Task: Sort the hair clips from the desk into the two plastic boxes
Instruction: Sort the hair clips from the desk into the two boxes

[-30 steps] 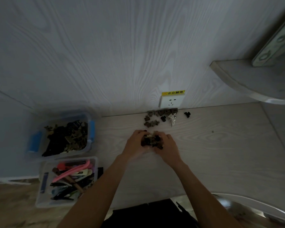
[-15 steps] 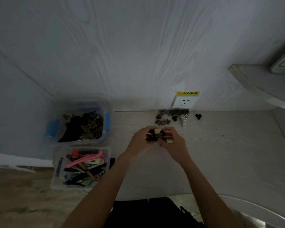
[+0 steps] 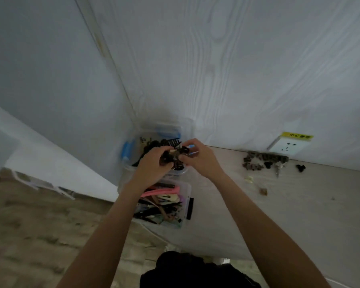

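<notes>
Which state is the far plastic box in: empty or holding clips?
Holding clips: the far box shows dark clips piled inside, no lid on.

Both forearms (image 3: 112,221) are bare, and a dark garment (image 3: 195,271), apparently black, shows below.

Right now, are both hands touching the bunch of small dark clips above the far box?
Touching. The head view shows the left hand and right hand both pinching the clip bunch between their fingers.

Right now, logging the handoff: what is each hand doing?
Left hand: holds the bunch of small dark clips.
Right hand: pinches the same bunch.
</notes>
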Tool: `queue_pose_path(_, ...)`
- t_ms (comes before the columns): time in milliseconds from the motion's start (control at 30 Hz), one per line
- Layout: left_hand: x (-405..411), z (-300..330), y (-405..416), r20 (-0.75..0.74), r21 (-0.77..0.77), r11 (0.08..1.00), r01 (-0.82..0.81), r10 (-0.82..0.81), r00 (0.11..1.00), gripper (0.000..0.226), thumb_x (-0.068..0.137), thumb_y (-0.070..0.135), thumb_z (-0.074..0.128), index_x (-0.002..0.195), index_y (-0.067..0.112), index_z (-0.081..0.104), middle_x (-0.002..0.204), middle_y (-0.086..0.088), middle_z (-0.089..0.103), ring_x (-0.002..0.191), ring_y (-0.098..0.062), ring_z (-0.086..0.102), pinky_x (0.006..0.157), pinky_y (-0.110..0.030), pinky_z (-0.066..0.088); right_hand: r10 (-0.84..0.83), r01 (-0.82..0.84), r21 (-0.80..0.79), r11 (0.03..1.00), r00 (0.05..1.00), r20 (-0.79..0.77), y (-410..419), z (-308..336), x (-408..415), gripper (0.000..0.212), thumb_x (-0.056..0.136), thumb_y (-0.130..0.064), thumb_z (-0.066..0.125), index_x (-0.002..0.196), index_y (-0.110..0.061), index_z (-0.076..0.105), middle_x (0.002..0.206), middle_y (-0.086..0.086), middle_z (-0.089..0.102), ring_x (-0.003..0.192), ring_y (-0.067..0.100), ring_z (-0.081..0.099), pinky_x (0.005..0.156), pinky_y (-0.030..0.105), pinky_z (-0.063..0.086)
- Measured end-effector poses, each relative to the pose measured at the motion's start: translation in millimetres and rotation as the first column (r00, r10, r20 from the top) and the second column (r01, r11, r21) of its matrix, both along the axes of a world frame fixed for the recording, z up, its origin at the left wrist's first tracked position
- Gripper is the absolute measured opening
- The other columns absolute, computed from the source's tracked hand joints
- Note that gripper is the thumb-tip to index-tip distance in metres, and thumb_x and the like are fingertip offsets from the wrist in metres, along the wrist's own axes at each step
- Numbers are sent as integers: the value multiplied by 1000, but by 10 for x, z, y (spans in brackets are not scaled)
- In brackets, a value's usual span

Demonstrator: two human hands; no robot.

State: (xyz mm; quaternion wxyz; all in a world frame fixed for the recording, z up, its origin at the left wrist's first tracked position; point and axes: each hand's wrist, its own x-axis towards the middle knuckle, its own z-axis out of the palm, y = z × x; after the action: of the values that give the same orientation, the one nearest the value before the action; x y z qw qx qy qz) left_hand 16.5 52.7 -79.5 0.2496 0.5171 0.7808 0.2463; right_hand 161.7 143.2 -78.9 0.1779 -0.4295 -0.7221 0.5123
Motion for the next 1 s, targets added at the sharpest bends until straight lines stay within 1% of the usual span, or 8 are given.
queue_pose_path(67, -124, -33, -47, -43, -54, 997, 63, -66, 997, 49, 82, 24, 66, 129, 20, 49, 122, -7, 53, 113, -22, 53, 97, -34, 43, 29, -42, 123, 991, 994, 107, 38, 47, -105, 38, 78, -26, 72, 113, -16, 60, 104, 10, 68, 88, 21, 65, 82, 33, 53)
queue_pose_path(167, -214, -25, -65, -64, -64, 990, 122, -126, 990, 50, 85, 33, 63, 131, 27, 46, 121, -2, 55, 110, -18, 54, 91, -29, 43, 69, -101, 182, 978, 982, 175, 68, 101, -230, 46, 81, -29, 70, 122, -14, 57, 114, 12, 62, 97, 24, 62, 85, 30, 47)
queue_pose_path(400, -333, -144, -116, -168, -50, 968, 247, -252, 953, 38, 94, 36, 47, 131, 26, 48, 124, 1, 61, 114, -17, 56, 90, -35, 48, 97, -163, 365, 917, 976, 194, -24, 56, -258, 35, 86, 1, 50, 120, -5, 58, 120, 18, 58, 106, 29, 57, 92, 33, 46)
queue_pose_path(533, -274, -144, -108, -384, 147, 974, 170, -102, 918, 36, 92, 38, 39, 112, 19, 63, 103, 0, 69, 99, -23, 59, 80, -36, 52, 64, -111, 401, 909, 990, 129, -139, 86, -61, 30, 90, -5, 51, 118, -10, 60, 118, 11, 62, 106, 24, 58, 91, 26, 43)
queue_pose_path(633, -100, -117, -87, -430, 336, 925, 179, -18, 902, 31, 89, 34, 43, 99, 17, 67, 93, 4, 70, 89, -20, 59, 72, -28, 50, -25, -31, 446, 894, 993, 119, -237, 72, 291, 28, 90, -9, 52, 115, -16, 61, 115, 4, 64, 105, 17, 58, 89, 20, 39)
queue_pose_path(800, 534, -40, 150, -274, 475, 808, 350, -242, 931, 21, 91, 22, 51, 103, 14, 66, 95, 2, 69, 89, -14, 59, 79, -23, 47, -257, 141, 405, 903, 934, 248, -298, -237, 1141, 30, 88, -10, 57, 117, -15, 60, 119, 5, 63, 111, 23, 56, 96, 31, 40)
queue_pose_path(900, 976, -118, 400, -18, 355, 869, 345, -363, 932, 27, 88, 18, 57, 114, 18, 61, 107, 2, 65, 98, -14, 56, 83, -30, 49, -324, 212, 307, 928, 868, 378, -218, -445, 1676, 39, 87, -13, 59, 125, -14, 53, 127, 10, 55, 115, 28, 51, 96, 31, 38)
queue_pose_path(1000, 1314, -320, 727, 57, 125, 915, 384, -393, 918, 57, 82, 27, 67, 133, 17, 44, 134, -6, 48, 120, -23, 45, 100, -39, 41, -358, 254, 280, 926, 826, 436, -82, -556, 2076, 45, 85, -13, 61, 128, -14, 50, 132, 11, 50, 121, 30, 46, 101, 35, 35)
